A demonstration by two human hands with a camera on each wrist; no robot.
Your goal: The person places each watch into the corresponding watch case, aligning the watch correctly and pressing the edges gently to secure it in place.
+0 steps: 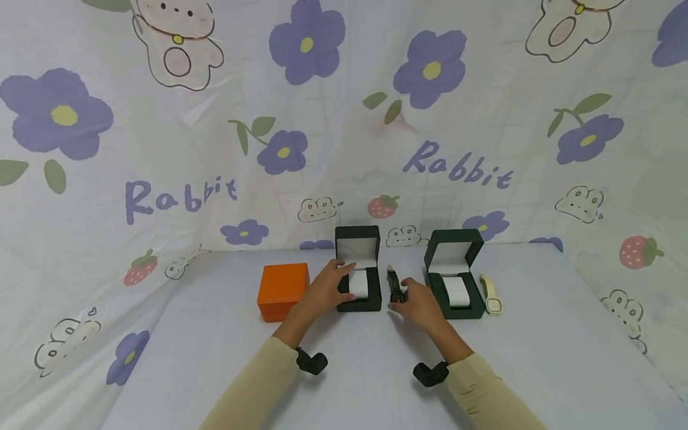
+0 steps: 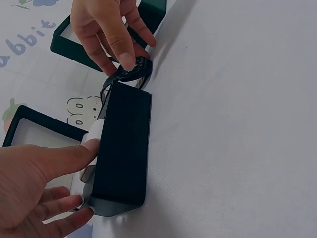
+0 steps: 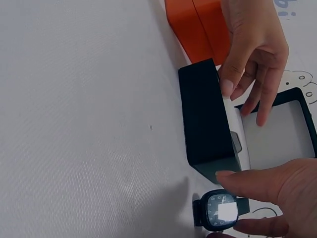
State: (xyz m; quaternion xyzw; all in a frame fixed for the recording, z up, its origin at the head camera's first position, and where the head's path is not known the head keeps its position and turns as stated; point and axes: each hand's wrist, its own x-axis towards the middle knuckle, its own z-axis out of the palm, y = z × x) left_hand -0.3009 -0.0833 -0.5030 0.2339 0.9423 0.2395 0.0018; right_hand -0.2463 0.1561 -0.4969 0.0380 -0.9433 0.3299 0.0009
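Note:
A dark wristwatch (image 3: 216,210) is pinched by my right hand (image 1: 421,303), with its thumb and a finger on either side of the case. Its strap stretches away toward the back. Just left of the watch stands a dark watch box (image 1: 371,305), lid raised, with a white cushion (image 1: 359,285) inside. My left hand (image 1: 325,289) reaches over that box's left side. Its thumb (image 2: 81,154) touches the cushion's front end, and its fingers spread loosely along the box's left and back. Whether those fingers press on the cushion is hard to see.
Right of my right hand stands a second, green watch box (image 1: 473,309), its lid up, holding a white cushion (image 1: 457,291). Beside it lies a cream-strapped watch (image 1: 493,304). A closed orange box (image 1: 282,286) sits left. A printed cloth (image 1: 344,143) hangs behind the table.

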